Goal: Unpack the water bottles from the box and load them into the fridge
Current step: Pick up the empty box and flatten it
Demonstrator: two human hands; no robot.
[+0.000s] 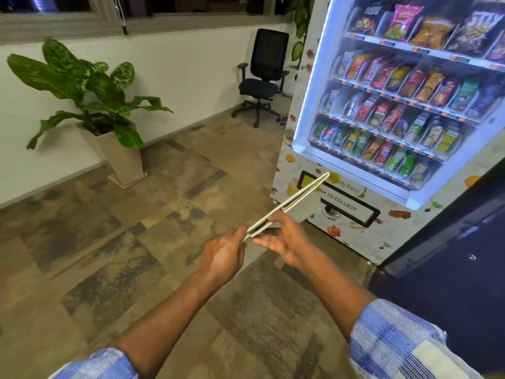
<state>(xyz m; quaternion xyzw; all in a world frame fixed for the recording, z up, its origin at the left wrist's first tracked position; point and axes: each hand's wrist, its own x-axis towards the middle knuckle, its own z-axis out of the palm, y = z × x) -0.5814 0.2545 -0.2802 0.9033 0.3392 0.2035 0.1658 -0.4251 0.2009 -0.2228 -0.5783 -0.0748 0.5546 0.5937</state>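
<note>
Box point(290, 204), seemingly flattened, edge-on, low before vending machine point(382, 110): left hand point(226, 253) pinches near end, right hand point(285, 239) clasps it between thumb and fingers point(262, 240), likely steadying it for disposal; bottles unseen.

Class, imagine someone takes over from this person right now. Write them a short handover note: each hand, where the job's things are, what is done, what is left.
Hands: the left hand holds the near end of a flat cardboard piece, likely the folded box; the right hand pinches it, thumb on top.
Things: no water bottles in view. The dark cabinet at right, door closed, may be the fridge; it stands beside a vending machine.
Done: unpacking seems finished, judging by the flattened box.
Left: put the cardboard away; check the bottles are loaded.
</note>
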